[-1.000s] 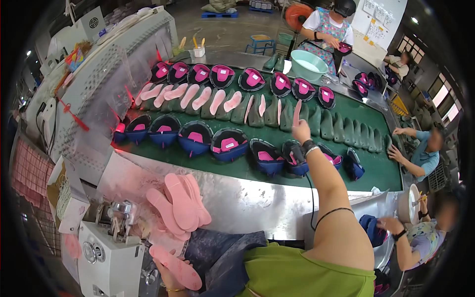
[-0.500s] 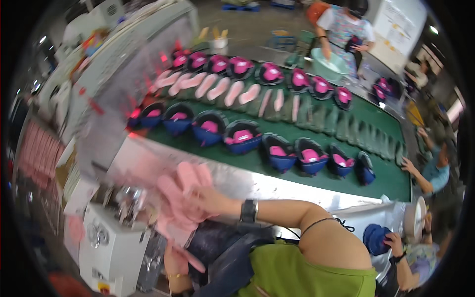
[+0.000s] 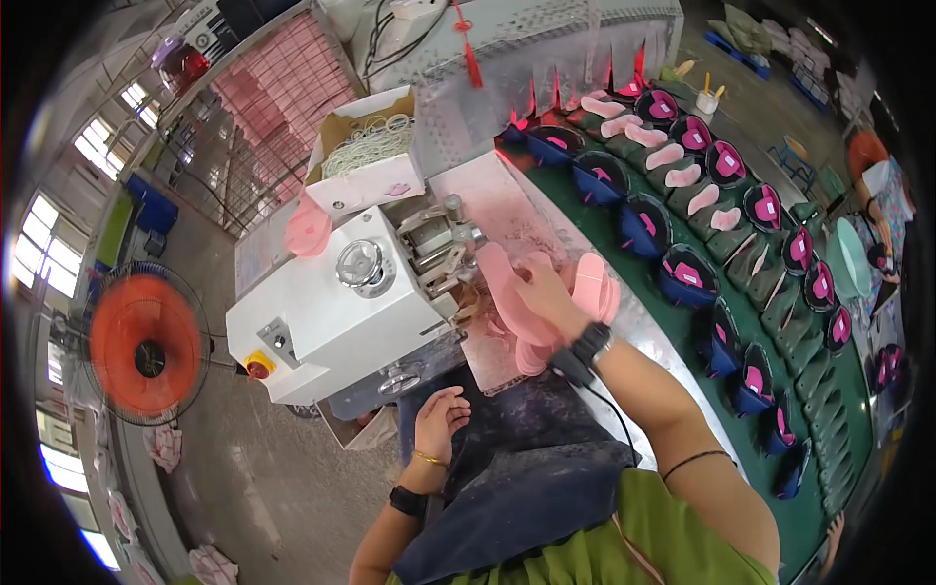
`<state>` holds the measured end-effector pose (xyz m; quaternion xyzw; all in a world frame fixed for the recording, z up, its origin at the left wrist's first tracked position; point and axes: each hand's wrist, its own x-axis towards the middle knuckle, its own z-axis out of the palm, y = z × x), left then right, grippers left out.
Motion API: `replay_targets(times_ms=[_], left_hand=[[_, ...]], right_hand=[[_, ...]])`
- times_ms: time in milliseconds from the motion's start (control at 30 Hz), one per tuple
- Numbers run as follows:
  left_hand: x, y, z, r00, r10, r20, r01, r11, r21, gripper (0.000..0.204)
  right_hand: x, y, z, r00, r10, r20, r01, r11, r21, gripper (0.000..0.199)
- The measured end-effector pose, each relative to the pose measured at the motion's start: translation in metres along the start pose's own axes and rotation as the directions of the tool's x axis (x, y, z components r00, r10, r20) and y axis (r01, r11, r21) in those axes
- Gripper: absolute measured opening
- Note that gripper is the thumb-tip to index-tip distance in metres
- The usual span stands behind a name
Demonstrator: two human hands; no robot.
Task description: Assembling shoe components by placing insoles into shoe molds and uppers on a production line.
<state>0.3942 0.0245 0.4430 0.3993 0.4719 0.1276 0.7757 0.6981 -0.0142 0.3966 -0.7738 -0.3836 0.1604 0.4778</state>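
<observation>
My right hand (image 3: 542,295) is closed on a long pink insole (image 3: 497,268), which slants up toward the rollers of a white machine (image 3: 346,307). Under and beside it lie more pink insoles (image 3: 589,283), heaped on a dusty metal worktop. My left hand (image 3: 444,423) hovers over the dark apron on my lap, its fingers loosely bent and nothing visible in them. The machine's metal feed head (image 3: 444,249) sits just left of my right hand.
A green conveyor belt (image 3: 624,258) carries blue shoe uppers with pink inside, and pink insoles laid on dark pieces. A white box of elastic bands (image 3: 366,146) stands behind the machine. An orange fan (image 3: 148,351) is at the far left. Another person (image 3: 882,185) stands beyond the belt.
The view has swung left, bringing the machine and fan into sight. My left hand held a pink insole before and is now without it. My right hand remains at the insole pile.
</observation>
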Motion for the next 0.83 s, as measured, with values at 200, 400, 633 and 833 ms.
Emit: replay_targets(times_ms=[200, 400, 633, 833], left_hand=[[-0.008, 0.002, -0.011, 0.997, -0.034, 0.071, 0.035, 0.999, -0.004, 0.023], [-0.005, -0.016, -0.039, 0.995, -0.091, 0.034, 0.091, 0.996, -0.008, 0.022], [-0.008, -0.011, -0.031, 0.996, -0.076, 0.051, 0.076, 0.997, 0.003, 0.023], [-0.018, -0.014, -0.039, 0.998, -0.064, 0.015, 0.064, 0.997, 0.037, 0.026]], right_hand=[[0.028, -0.024, -0.001, 0.992, 0.105, -0.067, -0.111, 0.989, -0.102, 0.036], [0.011, -0.035, -0.049, 0.986, 0.027, -0.167, -0.064, 0.973, -0.220, 0.030], [0.023, -0.041, -0.021, 0.981, 0.059, -0.185, -0.107, 0.959, -0.262, 0.029], [0.096, 0.009, 0.017, 0.920, 0.381, -0.096, -0.378, 0.925, 0.041, 0.047]])
